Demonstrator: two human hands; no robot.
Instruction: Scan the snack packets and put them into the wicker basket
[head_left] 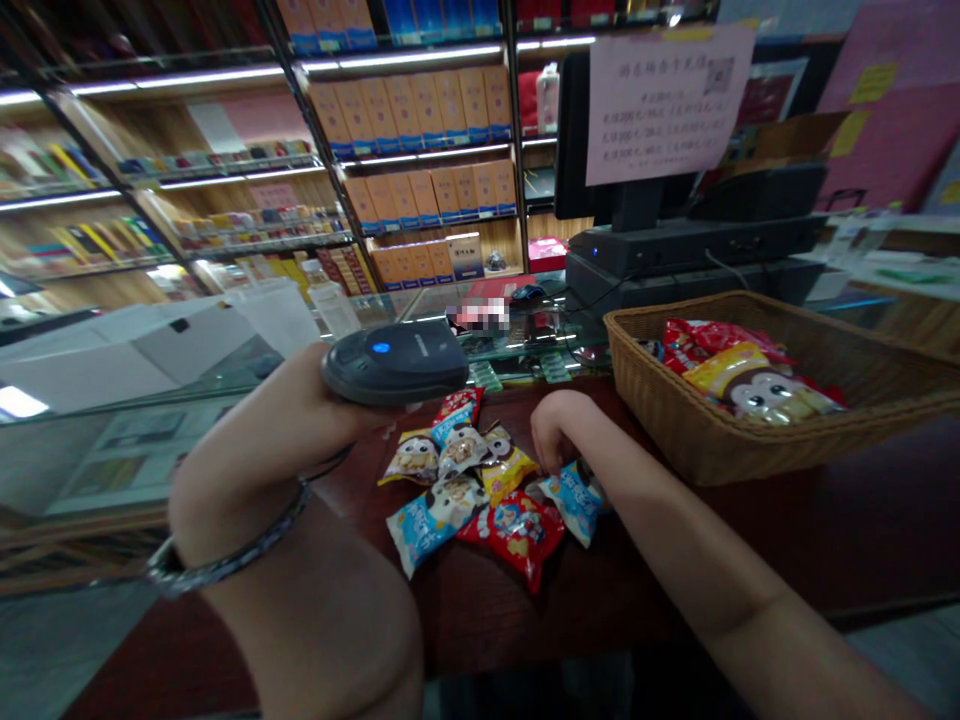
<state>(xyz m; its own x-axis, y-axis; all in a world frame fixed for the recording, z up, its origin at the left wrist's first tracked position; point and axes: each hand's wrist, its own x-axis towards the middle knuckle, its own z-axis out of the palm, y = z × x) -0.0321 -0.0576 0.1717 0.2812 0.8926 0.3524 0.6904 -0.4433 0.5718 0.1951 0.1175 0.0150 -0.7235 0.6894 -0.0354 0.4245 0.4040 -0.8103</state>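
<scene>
My left hand [341, 412] is closed around the underside of a dark barcode scanner [427, 362] with a blue light on top. The scanner hides most of its fingers. Beyond it and to the right, my right hand [561, 425] reaches down with curled fingers, pinching the upper edge of a blue snack packet [576, 505]. Several small packets lie in a loose pile on the dark wooden counter, among them a red packet [517, 535], a yellow packet [506, 465], a brown-and-yellow packet [412, 455] and another blue packet [431, 520].
A wicker basket [697, 455] holding red and yellow packets stands on the right. Behind are a monitor [574, 130] with a pink paper sign [667, 105], a mouse [527, 293] and a glass counter. A white box [172, 350] sits at left; stocked shelves line the back.
</scene>
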